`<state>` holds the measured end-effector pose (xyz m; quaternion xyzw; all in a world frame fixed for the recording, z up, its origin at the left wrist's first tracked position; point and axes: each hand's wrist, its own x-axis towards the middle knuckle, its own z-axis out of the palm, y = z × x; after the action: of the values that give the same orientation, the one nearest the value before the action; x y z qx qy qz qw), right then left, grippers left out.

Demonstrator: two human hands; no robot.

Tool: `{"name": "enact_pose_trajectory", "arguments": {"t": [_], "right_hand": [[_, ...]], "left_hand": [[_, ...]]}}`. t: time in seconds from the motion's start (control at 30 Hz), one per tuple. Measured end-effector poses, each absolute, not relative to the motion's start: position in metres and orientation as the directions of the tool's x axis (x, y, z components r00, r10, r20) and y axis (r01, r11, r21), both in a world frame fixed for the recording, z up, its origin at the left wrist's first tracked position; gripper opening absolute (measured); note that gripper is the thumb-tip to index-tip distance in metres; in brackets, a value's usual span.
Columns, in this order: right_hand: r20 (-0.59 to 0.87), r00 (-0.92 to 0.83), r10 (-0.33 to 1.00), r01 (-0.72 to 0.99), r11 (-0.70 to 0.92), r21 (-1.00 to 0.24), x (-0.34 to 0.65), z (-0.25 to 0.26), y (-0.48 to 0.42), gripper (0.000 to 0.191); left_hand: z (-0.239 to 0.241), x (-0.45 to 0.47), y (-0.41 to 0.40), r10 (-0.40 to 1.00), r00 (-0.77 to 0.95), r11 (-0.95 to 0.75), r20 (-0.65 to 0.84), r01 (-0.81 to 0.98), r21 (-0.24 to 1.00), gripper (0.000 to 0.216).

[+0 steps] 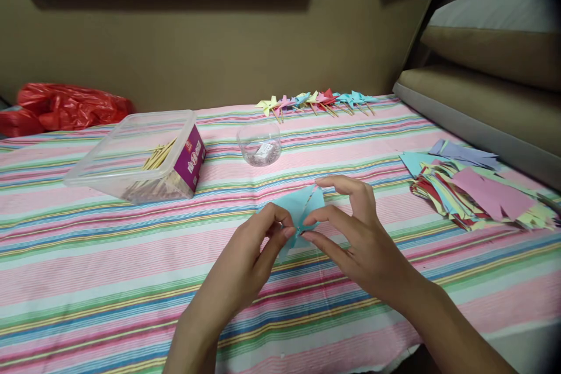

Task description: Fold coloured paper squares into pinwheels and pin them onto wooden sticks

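Note:
My left hand and my right hand meet over the striped cloth. Both pinch a light blue paper piece at its lower middle, thumbs and forefingers pressed together on it. The paper's cut flaps spread upward between the hands. My right forefinger stretches over the paper's top corner.
A clear plastic box with wooden sticks lies at the left. A small clear cup stands behind the hands. A row of finished paper pinwheels lies at the back. A pile of coloured paper pieces sits at the right. A red bag is far left.

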<state>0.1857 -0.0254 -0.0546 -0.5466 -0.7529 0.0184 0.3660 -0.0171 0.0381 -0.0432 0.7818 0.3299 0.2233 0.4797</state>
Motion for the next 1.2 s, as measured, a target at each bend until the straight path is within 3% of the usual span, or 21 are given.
{"name": "enact_pose_trajectory", "arguments": {"t": [0.67, 0.77, 0.93, 1.2], "right_hand": [[0.559, -0.162, 0.813, 0.843, 0.409, -0.351, 0.1854, -0.0533, -0.0258, 0.009], [0.548, -0.156, 0.822, 0.843, 0.400, -0.359, 0.1850, -0.0524, -0.0260, 0.009], [0.532, -0.179, 0.827, 0.836, 0.413, -0.361, 0.1861, -0.0522, -0.0267, 0.009], [0.496, -0.293, 0.817, 0.841, 0.467, -0.272, 0.1844, -0.0543, -0.0270, 0.011]], "left_hand": [[-0.0415, -0.0155, 0.0392, 0.736, 0.667, -0.433, 0.114, 0.335, 0.837, 0.012], [-0.0413, -0.0152, 0.0369, 0.748, 0.654, -0.387, 0.108, 0.298, 0.873, 0.008], [-0.0421, -0.0173, 0.0356, 0.857, 0.511, -0.194, 0.076, 0.183, 0.964, 0.049], [-0.0369, -0.0184, 0.0406, 0.844, 0.536, -0.134, -0.010, 0.229, 0.964, 0.039]]}}
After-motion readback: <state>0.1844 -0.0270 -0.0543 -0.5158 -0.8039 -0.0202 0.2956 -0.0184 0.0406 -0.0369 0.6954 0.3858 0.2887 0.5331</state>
